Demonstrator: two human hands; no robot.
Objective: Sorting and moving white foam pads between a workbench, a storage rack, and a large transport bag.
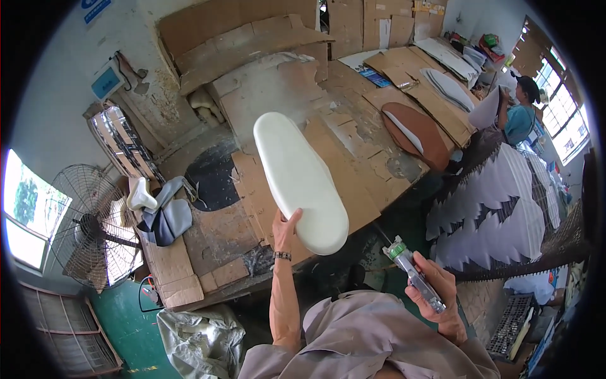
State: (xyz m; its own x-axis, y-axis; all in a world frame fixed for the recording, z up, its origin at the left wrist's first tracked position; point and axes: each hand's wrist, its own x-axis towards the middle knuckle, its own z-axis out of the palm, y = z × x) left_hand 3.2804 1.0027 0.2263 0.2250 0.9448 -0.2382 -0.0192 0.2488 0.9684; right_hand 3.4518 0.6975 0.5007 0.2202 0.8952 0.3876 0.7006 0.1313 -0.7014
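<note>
My left hand grips the near end of a long cream foam seat cushion, thumb on top and the other fingers hidden beneath it. The cushion is held tilted above the cardboard-covered bench, its rounded far end pointing away and to the left. In my right hand is a spray gun with a green ring near its front, to the right of the cushion and apart from it. Its nozzle end is turned away from me, up and to the left.
Brown and white cut pieces lie on the bench's right side. Grey sheets with jagged edges hang at the right, near a person. A caged fan stands left. Grey material lies beside a small white foam piece.
</note>
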